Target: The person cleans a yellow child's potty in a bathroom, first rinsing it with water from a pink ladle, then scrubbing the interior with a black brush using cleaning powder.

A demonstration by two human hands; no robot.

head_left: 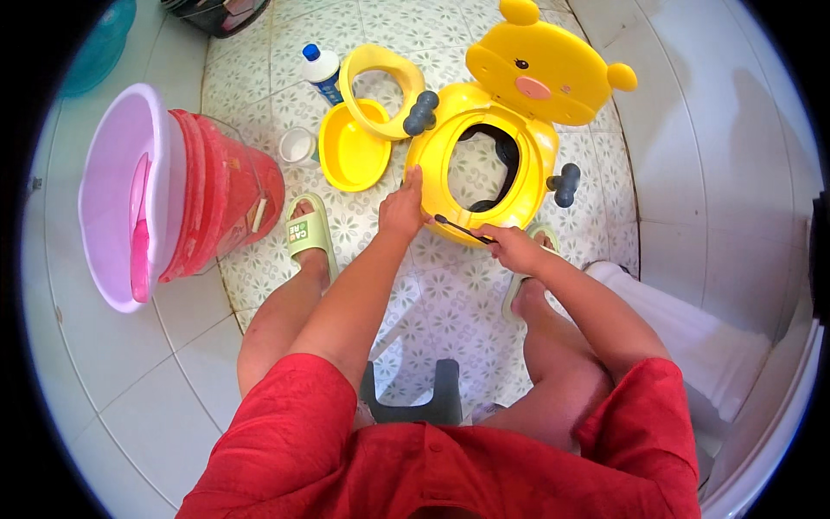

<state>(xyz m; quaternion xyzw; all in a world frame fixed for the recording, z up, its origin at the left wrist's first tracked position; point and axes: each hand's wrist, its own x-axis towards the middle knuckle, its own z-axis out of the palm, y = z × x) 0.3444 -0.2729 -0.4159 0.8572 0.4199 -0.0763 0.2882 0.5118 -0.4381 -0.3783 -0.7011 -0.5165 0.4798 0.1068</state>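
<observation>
A yellow child's potty [540, 154] with a raised animal-face lid [536, 78] stands on the floor [432, 303] right of the upper middle of the frame, tiles showing through its oval opening, dark edging inside. The left hand [402, 208] lies against its lower-left rim, fingers extended; whether that grip clamps the rim, I cannot tell. The right hand [514, 249] has its grip closed on a slim dark brush [464, 229], whose head reaches the potty's near edge. Just left of the potty, a yellow bowl [357, 160] is partly covered by a yellow seat ring [410, 82]. Beside them are a white bottle [322, 66] with a blue cap and a white cup [298, 147], its contents unclear. At the left of the frame, a lavender basin [105, 203] holding a pink dipper [139, 268] sits at the mouth of a red bucket [225, 182]. A dark container [216, 19] with pinkish contents is cut off at the upper left, near a teal basin [97, 54]. A grey stool [446, 394] stands at lower middle, between the legs; the right hand and forearm partly hide one green slipper [516, 298].
</observation>
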